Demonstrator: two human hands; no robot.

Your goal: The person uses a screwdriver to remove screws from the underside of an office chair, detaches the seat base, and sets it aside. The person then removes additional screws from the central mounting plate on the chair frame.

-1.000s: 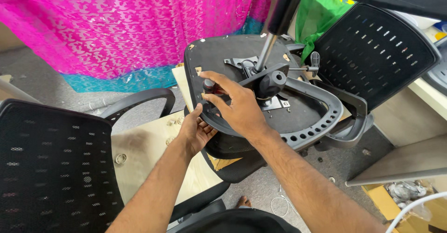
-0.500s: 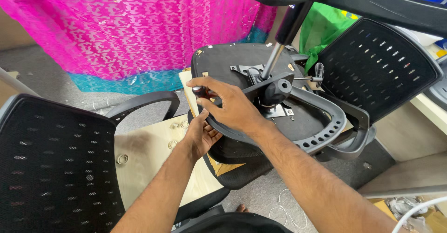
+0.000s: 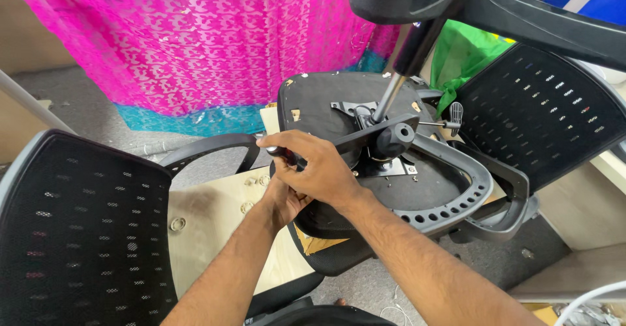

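Head view: both hands at the near-left edge of an upturned office chair seat.

The right hand is closed around a dark tool handle at the near-left edge of the upturned seat. The left hand lies beneath it, curled against the seat edge; its grasp cannot be determined. The gas-lift column rises from the seat's centre mechanism. A curved armrest lies across the seat's right side. A mesh backrest stands at the left.

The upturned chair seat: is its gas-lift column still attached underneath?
Yes: the gas-lift column rises from the mechanism on the upturned seat.
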